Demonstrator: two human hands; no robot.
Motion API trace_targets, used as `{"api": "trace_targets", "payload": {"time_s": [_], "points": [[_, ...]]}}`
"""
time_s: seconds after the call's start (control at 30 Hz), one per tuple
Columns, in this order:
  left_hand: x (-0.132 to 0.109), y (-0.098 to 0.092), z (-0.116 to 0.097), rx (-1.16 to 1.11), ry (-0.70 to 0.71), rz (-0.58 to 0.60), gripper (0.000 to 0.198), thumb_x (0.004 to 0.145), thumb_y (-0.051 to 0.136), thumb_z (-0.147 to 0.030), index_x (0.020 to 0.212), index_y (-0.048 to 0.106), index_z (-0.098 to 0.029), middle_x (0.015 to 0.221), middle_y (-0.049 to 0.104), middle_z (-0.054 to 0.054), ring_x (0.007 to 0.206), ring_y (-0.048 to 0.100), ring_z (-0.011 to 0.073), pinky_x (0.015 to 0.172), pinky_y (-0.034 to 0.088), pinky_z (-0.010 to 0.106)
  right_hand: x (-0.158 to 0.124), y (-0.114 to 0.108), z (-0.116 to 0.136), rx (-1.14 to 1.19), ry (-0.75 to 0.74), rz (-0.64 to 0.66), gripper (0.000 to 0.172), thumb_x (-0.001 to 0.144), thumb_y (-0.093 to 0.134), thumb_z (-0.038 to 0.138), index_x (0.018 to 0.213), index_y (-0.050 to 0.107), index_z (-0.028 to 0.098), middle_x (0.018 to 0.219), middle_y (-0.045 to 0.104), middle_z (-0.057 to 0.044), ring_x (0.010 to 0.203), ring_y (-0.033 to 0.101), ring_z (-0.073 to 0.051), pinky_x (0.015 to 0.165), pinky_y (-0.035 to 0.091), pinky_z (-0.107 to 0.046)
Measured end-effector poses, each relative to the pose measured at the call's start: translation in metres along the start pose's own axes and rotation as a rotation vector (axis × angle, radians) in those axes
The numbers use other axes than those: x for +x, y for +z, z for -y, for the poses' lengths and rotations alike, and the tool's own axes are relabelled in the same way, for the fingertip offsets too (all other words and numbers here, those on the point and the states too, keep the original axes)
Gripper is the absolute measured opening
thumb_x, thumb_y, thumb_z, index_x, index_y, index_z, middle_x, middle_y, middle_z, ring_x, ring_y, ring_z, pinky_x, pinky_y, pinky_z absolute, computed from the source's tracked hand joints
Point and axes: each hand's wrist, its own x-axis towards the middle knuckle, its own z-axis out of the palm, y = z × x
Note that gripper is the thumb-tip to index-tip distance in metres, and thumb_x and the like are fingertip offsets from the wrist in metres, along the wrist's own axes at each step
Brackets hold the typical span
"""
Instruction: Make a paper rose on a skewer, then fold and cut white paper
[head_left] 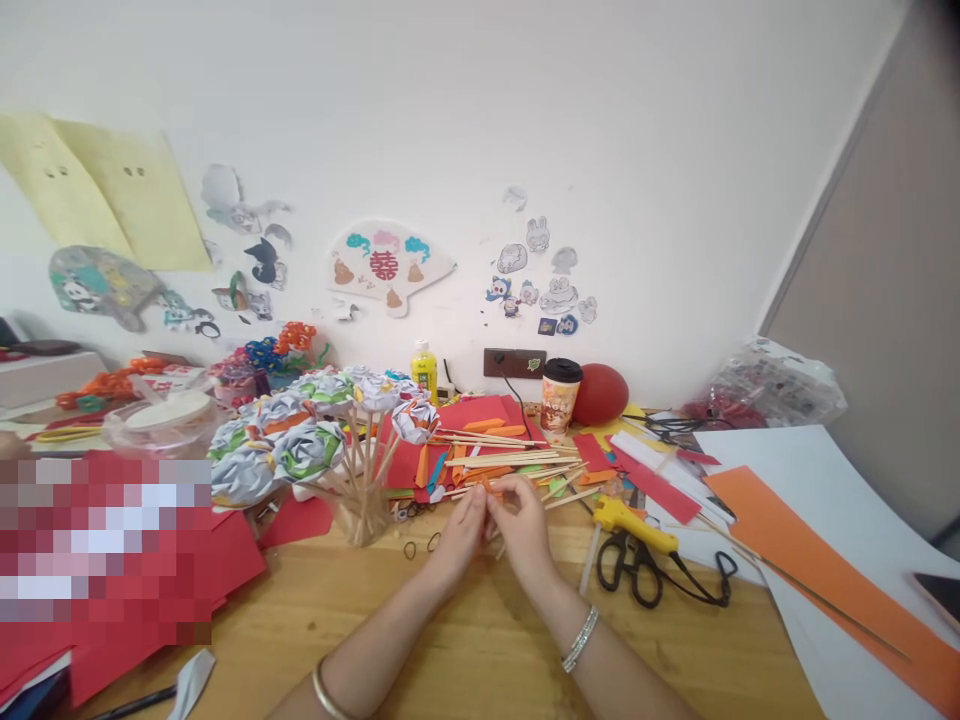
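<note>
My left hand (463, 528) and my right hand (523, 522) meet over the middle of the wooden table (480, 640). Their fingertips pinch a small piece of orange paper (486, 483), mostly hidden by the fingers. Right behind them lie thin wooden sticks (517, 460) among orange, green and blue paper scraps. To the left, a clear container (361, 512) holds several sticks topped with paper flowers (311, 450), white with green or orange edges. On the right rest a yellow glue gun (636, 522) and black-handled scissors (628, 568).
Red paper sheets (240, 560) lie at left. An orange strip (840, 590) crosses white sheets (795, 480) at right. Along the wall stand a yellow bottle (424, 372), a lidded paper cup (559, 400), a red balloon (602, 394) and a clear plastic bag (780, 385).
</note>
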Motion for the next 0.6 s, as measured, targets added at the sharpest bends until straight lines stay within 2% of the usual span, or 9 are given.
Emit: {"api": "trace_targets", "payload": {"time_s": [0.1, 0.2, 0.27, 0.33, 0.43, 0.53, 0.6], "points": [[0.005, -0.005, -0.006, 0.032, 0.009, -0.008, 0.046, 0.065, 0.049, -0.065, 0.062, 0.046, -0.019, 0.047, 0.043, -0.007, 0.043, 0.042, 0.0101, 0.046, 0.036, 0.024, 0.005, -0.009, 0.0, -0.166, -0.05, 0.067, 0.008, 0.076, 0.05, 0.023, 0.081, 0.055, 0.018, 0.083, 0.061, -0.002, 0.074, 0.056, -0.013, 0.067, 0.044, -0.023], [0.013, -0.016, -0.015, 0.064, -0.01, -0.035, 0.045, 0.068, 0.042, -0.065, 0.059, 0.038, -0.022, 0.039, 0.033, -0.01, 0.032, 0.035, 0.0087, 0.037, 0.03, 0.022, 0.007, -0.018, -0.001, -0.399, -0.078, 0.122, 0.013, 0.076, 0.052, 0.028, 0.071, 0.058, 0.018, 0.073, 0.062, -0.004, 0.071, 0.055, -0.017, 0.067, 0.041, -0.028], [0.019, -0.023, -0.021, 0.079, -0.033, -0.052, 0.043, 0.07, 0.041, -0.064, 0.061, 0.037, -0.022, 0.039, 0.033, -0.011, 0.028, 0.031, 0.0073, 0.033, 0.024, 0.02, 0.006, -0.019, -0.003, -0.565, -0.086, 0.144, 0.017, 0.071, 0.06, 0.032, 0.062, 0.059, 0.017, 0.067, 0.062, -0.007, 0.073, 0.055, -0.022, 0.068, 0.039, -0.032], [0.025, -0.029, -0.025, 0.088, -0.054, -0.057, 0.041, 0.069, 0.045, -0.062, 0.063, 0.037, -0.022, 0.04, 0.032, -0.012, 0.028, 0.027, 0.0056, 0.032, 0.018, 0.019, 0.006, -0.015, -0.004, -0.706, -0.093, 0.157, 0.018, 0.063, 0.067, 0.032, 0.064, 0.06, 0.015, 0.07, 0.062, -0.012, 0.078, 0.054, -0.027, 0.07, 0.037, -0.036], [0.031, -0.033, -0.025, 0.091, -0.084, -0.045, 0.042, 0.064, 0.051, -0.061, 0.063, 0.038, -0.021, 0.04, 0.03, -0.012, 0.03, 0.024, 0.0041, 0.033, 0.016, 0.018, 0.01, -0.006, -0.007, -0.849, -0.124, 0.185, 0.021, 0.063, 0.067, 0.028, 0.078, 0.062, 0.013, 0.08, 0.063, -0.015, 0.085, 0.052, -0.029, 0.072, 0.036, -0.037], [0.031, -0.035, -0.02, 0.081, -0.123, -0.039, 0.044, 0.065, 0.046, -0.065, 0.064, 0.037, -0.022, 0.039, 0.025, -0.013, 0.028, 0.021, 0.0038, 0.032, 0.014, 0.018, 0.014, 0.0, -0.011, -0.922, -0.177, 0.237, 0.012, 0.071, 0.057, 0.018, 0.082, 0.062, 0.015, 0.084, 0.064, -0.013, 0.086, 0.052, -0.027, 0.073, 0.036, -0.035], [0.028, -0.037, -0.016, 0.071, -0.15, -0.04, 0.044, 0.066, 0.044, -0.065, 0.067, 0.037, -0.022, 0.039, 0.024, -0.014, 0.027, 0.021, 0.0042, 0.031, 0.014, 0.017, 0.014, 0.0, -0.013, -0.951, -0.196, 0.26, 0.014, 0.074, 0.052, 0.011, 0.082, 0.062, 0.015, 0.084, 0.064, -0.012, 0.085, 0.053, -0.026, 0.072, 0.036, -0.035]]}}
